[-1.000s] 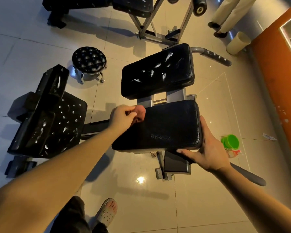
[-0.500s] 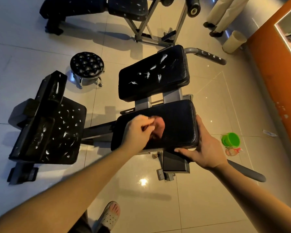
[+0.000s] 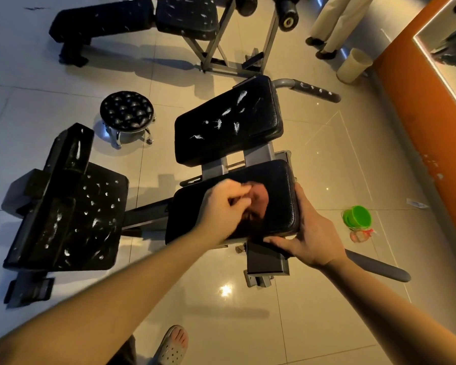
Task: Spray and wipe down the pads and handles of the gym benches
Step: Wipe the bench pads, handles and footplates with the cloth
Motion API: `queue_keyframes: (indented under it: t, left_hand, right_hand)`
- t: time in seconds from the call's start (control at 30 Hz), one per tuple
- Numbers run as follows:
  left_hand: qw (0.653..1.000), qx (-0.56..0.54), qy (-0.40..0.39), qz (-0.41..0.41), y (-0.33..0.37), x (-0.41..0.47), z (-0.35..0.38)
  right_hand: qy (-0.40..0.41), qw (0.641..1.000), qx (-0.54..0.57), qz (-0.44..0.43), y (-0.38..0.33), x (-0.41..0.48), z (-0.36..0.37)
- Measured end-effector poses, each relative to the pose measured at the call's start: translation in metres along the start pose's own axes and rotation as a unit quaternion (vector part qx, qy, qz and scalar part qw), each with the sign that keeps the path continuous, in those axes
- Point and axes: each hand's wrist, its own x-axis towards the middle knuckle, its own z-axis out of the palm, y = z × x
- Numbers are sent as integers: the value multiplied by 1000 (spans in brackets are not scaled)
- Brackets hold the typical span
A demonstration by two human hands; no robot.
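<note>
Nearest, the left hand (image 3: 223, 204) has its grip closed round a bunched reddish cloth (image 3: 259, 204) and presses it onto the middle of the near pad (image 3: 281, 191). The right hand (image 3: 313, 238) clasps that pad's right front corner between thumb and fingers, steadying it. Around the cloth the black surface looks free of foam, so this pad seems mostly wiped.

Just below the right wrist, a grey handle (image 3: 379, 267) sticks out over the floor; I cannot tell whether it has been cleaned. To the left, the side bench (image 3: 84, 219) is dotted with white droplets, sprayed but not yet wiped. Beyond the near pad, the far pad (image 3: 227, 125) carries white streaks of spray, and the curved bar (image 3: 313, 92) behind it shows specks too. Furthest off, the long bench (image 3: 184, 17) also looks speckled.

By my judgement, spraying is largely done, while wiping has only begun: one pad nearly finished, the rest and the handles remaining. A green container (image 3: 357, 218) sits on the floor to the right.
</note>
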Motion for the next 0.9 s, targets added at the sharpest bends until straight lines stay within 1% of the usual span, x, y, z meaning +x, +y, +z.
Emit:
queue_keyframes:
  t: [0.1, 0.17, 0.23, 0.3, 0.37, 0.43, 0.53, 0.63, 0.7, 0.73, 0.8, 0.9]
  left_hand:
    - [997, 24, 51, -58, 5, 77, 7]
    - [995, 32, 66, -68, 8, 86, 9]
    - [998, 3, 44, -38, 16, 55, 14]
    - [1000, -17, -1, 4, 22, 4, 13]
    - [998, -12, -40, 39, 23, -44, 9]
    - [997, 4, -53, 48, 23, -53, 5]
    - [998, 13, -33, 50, 31, 0, 15]
    - [1000, 11, 17, -13, 39, 78, 29]
    - [999, 28, 32, -24, 44, 90, 32]
    - [999, 23, 24, -19, 45, 80, 32]
    - [1000, 15, -4, 23, 47, 38, 26]
    - [995, 38, -76, 54, 45, -28, 11]
  right_hand:
    - [0, 1000, -4, 7, -4, -1, -2]
    - [-4, 1000, 1, 10, -3, -1, -2]
    - [-4, 1000, -1, 6, 1, -1, -1]
    - [-1, 1000, -10, 4, 4, 0, 0]
    - [-2, 1000, -4, -1, 3, 0, 1]
    - [1, 1000, 4, -5, 4, 1, -1]
    - [6, 1000, -16, -9, 8, 1, 1]
    - [9, 1000, -18, -10, 8, 0, -1]
    - [6, 1000, -15, -8, 7, 1, -1]
    - [5, 1000, -15, -8, 7, 1, -1]
    - [3, 1000, -18, -3, 9, 0, 0]
    - [2, 1000, -5, -1, 11, 1, 0]
